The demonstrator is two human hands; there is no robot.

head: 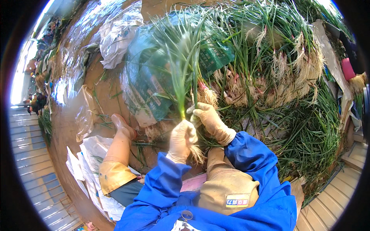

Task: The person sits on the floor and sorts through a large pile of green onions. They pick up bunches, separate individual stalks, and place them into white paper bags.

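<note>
My left hand [182, 138], in a pale glove, is closed around the lower stems of a small bunch of green garlic plants [179, 95]. Its leaves fan upward and its stringy roots [197, 154] hang below my fist. Just to the right, my right hand [208, 118], gloved too, pinches a long green stalk [195, 86] between thumb and fingers. The lower end of that stalk is hidden by the fingers. Beyond my hands lies a green printed plastic sack [160, 78]. A heap of rooted garlic plants [300, 66] extends to its right.
Loose green leaves [312, 144] are piled at the right. A white woven sack [120, 37] and a clear plastic scrap [84, 112] lie on the brown ground at the left. White sheeting [89, 170] is beside my booted leg [121, 141]. Slatted panels [34, 156] edge the left side.
</note>
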